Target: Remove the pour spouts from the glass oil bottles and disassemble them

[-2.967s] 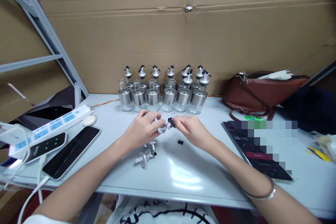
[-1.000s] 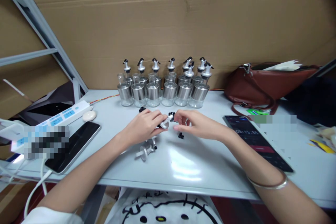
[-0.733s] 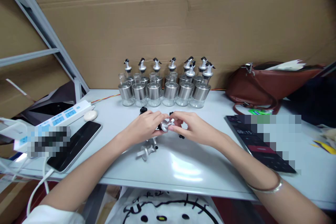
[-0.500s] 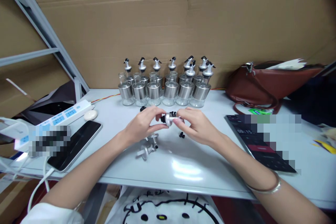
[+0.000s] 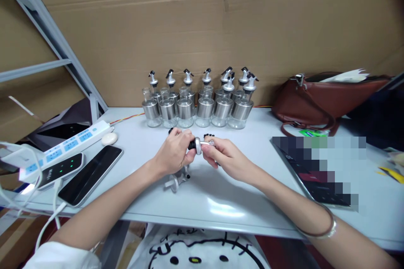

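Between my two hands, just above the table, is a silver pour spout with a black stopper. My left hand is closed around the stopper end. Fingers of my right hand pinch the narrow metal end. Below my left hand, more silver spout parts lie on the table, partly covered by it. Small black pieces show just behind my right fingers. Farther back stand two rows of glass bottles with steel bands; the back row and two at the front right carry spouts with black flip caps.
At the left are a power strip, a phone, a black device with green lights and a round white case. A tablet and a brown handbag lie right. Cardboard stands behind.
My left hand has rolled over so its fingers wrap the stopper end. The spout has shifted slightly left, and my right fingers have moved toward its narrow end.
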Available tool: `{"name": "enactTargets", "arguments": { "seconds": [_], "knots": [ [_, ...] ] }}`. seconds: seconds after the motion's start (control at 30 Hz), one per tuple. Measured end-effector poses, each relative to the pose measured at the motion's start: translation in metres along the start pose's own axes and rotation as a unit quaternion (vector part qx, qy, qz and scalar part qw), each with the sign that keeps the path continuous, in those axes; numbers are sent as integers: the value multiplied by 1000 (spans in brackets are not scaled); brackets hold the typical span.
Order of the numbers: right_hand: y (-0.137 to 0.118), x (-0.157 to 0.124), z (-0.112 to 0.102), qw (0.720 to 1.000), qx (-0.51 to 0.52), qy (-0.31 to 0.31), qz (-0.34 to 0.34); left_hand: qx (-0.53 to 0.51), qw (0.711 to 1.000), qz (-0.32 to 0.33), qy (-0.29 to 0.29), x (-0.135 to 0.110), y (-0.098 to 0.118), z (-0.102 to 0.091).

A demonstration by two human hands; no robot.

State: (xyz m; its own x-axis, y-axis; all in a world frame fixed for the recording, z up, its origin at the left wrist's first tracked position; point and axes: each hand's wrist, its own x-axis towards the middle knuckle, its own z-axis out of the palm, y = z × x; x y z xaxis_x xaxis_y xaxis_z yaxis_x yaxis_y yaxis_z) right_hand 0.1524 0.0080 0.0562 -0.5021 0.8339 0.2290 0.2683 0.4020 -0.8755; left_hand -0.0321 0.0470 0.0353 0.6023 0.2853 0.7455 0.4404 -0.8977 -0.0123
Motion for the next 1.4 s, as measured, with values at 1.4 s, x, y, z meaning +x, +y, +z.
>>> {"name": "enactTargets", "arguments": {
  "seconds": [1.4],
  "knots": [
    [20,3,-24,850,-351,276,-279,153,908,-315,-230,-18,-66,-16]
  ]
}}
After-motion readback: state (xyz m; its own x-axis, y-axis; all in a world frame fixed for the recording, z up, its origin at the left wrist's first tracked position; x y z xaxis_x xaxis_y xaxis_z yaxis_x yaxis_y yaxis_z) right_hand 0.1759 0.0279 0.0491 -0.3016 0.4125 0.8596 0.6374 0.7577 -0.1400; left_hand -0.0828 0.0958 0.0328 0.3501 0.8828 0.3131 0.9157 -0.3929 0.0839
